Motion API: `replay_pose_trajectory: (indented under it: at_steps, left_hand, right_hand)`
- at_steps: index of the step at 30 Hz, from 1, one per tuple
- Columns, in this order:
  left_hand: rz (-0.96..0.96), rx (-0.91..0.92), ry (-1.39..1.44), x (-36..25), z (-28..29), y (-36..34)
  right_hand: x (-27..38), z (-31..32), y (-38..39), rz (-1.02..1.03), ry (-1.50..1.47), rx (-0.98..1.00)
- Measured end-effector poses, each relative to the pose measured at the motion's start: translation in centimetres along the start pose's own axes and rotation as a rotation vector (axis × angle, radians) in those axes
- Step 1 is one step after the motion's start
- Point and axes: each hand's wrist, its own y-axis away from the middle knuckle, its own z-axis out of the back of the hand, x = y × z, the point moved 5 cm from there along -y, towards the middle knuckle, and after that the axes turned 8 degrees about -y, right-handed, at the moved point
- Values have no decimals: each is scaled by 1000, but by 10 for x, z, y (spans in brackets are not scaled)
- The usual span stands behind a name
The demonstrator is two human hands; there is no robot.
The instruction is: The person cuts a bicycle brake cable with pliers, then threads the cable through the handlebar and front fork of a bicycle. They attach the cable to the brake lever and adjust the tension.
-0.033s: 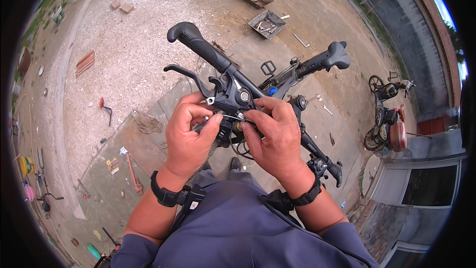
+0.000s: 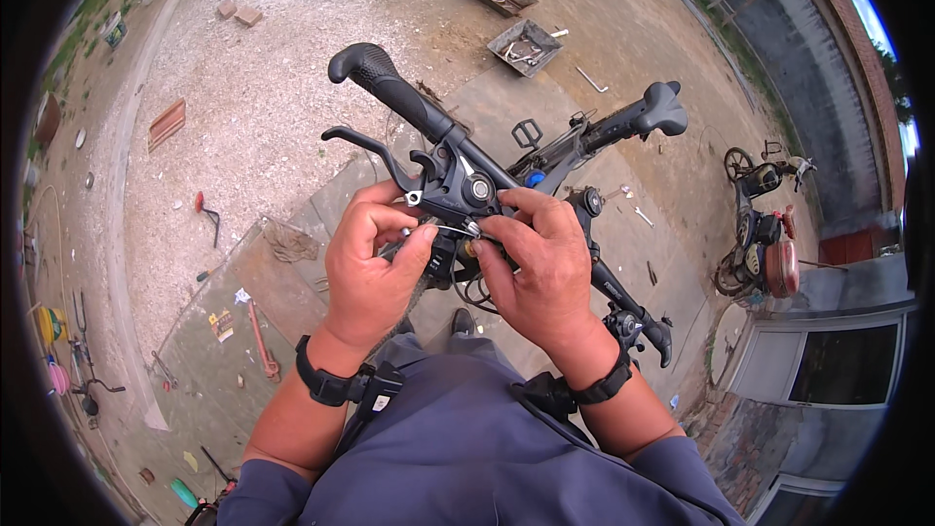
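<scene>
Item: bicycle handlebar (image 2: 429,117) with a black grip at its upper-left end, held up before the person above the lap. Shifter and brake unit (image 2: 458,185) clamped on the bar, its brake lever (image 2: 365,146) curving out to the left with free air beneath it. Left hand (image 2: 370,268): fingers curled shut, thumb and forefinger pinching a thin cable (image 2: 443,230) just under the unit. Right hand (image 2: 536,268): fingers closed, fingertips pressed on the cable end at the same spot, touching the unit. Hands nearly meet; little room between them. Second grip (image 2: 653,112) juts upper right, clear of both hands. Ground: gravel yard, open on the left; metal trays (image 2: 526,44) far above, a small engine (image 2: 765,244) well to the right. Against the earlier frame: hands, bar and lever lie the same, with no shift to be seen.
</scene>
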Motion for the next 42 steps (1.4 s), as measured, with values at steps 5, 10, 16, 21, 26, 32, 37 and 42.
replay_pose_trajectory:
  at_steps: [5,10,16,21,26,32,37,42]
  left_hand:
    - [6,1,-14,0,0,-1]
    - [20,8,3,5,0,-2]
    - [62,47,79,10,1,-3]
    - [164,79,257,13,1,0]
    - [334,82,457,21,-6,6]
    - [425,98,564,26,-7,5]
    - [424,134,577,25,-9,-1]
    - [437,150,503,25,-1,3]
  right_hand:
    - [-4,0,1,-16,-51,31]
    - [-7,2,-5,-40,-31,90]
    - [-12,4,-20,-119,-282,61]
    - [-19,2,-23,-128,-250,227]
    - [-19,-1,-21,-149,-240,231]
    - [-15,-1,-24,-146,-249,237]
    - [-18,-2,-26,-87,-271,200]
    - [-25,-6,-26,-11,-259,253]
